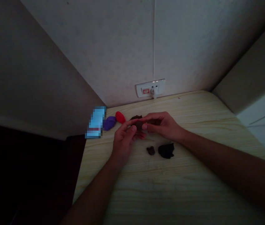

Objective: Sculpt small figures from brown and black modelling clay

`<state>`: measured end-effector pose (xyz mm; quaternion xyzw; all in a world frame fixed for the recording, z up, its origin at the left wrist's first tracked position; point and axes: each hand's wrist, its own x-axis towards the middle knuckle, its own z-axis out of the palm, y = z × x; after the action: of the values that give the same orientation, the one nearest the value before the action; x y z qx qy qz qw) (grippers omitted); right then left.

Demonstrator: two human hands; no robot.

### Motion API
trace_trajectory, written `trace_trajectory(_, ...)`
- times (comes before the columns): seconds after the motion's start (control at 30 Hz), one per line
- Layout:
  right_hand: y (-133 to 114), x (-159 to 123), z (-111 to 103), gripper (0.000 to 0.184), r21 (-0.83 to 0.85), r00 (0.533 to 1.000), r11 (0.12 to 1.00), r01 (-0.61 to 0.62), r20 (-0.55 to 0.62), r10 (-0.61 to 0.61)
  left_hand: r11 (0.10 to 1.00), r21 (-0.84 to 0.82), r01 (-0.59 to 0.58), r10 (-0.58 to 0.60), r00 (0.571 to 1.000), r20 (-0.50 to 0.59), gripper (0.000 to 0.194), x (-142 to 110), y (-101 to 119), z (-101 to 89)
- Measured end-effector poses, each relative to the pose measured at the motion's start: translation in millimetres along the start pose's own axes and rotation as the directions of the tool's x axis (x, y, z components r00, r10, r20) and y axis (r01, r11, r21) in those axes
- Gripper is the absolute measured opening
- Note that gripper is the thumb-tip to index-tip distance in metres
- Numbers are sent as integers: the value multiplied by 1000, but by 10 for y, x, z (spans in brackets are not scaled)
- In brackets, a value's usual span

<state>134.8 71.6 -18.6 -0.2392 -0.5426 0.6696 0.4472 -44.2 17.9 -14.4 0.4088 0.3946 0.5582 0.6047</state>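
Between the fingers of both hands, above the table, is a dark brown piece of modelling clay [140, 126]. My left hand [122, 142] pinches it from the left, thumb on the near side. From the right, my right hand [166, 125] grips it between thumb and fingers. Part of the clay is covered by the fingers, and a dark brown edge shows behind them. Nearer to me lie a small brown clay lump [150, 150] and a larger, jagged black clay piece [166, 151]. Left of the hands, a red lump [120, 117] touches or nearly touches a purple lump [109, 123].
A phone-like blurred screen [96, 122] lies at the left corner of the pale wooden table [151, 190]. At the back, the wall carries a socket [150, 88] with a white plug in it. Beyond the left table edge it is dark.
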Motion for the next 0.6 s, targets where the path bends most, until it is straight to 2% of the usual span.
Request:
trace_trajectory(0.1,-1,-2,-4,34,18,999,999,-27,22,26,999,35,9,-10,1000,6,36,6,-11,-16)
trace_trajectory(0.27,8,-13,8,47,5,997,1000,-31,65,30,999,33,31,-30,999,-12,35,10,-23,-18)
trace_trajectory(0.37,7,-23,28,41,-20,997,999,-40,71,41,998,25,49,-49,999,19,33,9,-22,-18)
trace_trajectory(0.53,5,-35,35,30,-56,997,997,-55,-51,52,997,57,61,-63,998,32,40,16,-31,-36)
trace_trajectory(0.6,6,-35,31,29,-67,996,995,-68,-63,64,997,73,36,-38,999,21,39,20,-46,-49)
